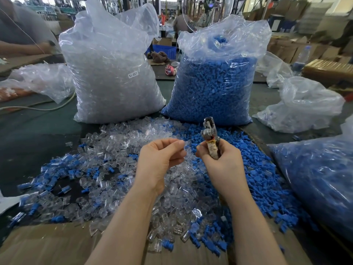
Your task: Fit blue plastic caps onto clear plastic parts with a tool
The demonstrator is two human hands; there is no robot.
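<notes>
Cardboard (47,245) at near edge carries loose parts; L hand (160,159) pinches a clear part (186,148) mid-worktop, R hand (219,159) grips tool (210,134) w/ jaws up, no cap (257,169) held, so grab one from right pile, seat square before squeezing.

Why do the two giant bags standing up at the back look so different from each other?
The left bag is full of clear parts, the right bag of blue caps. The left bag has a small white label; I see none on the right bag. The left bag looks taller. Both are see-through plastic, open at the top, standing behind the loose pile.
</notes>
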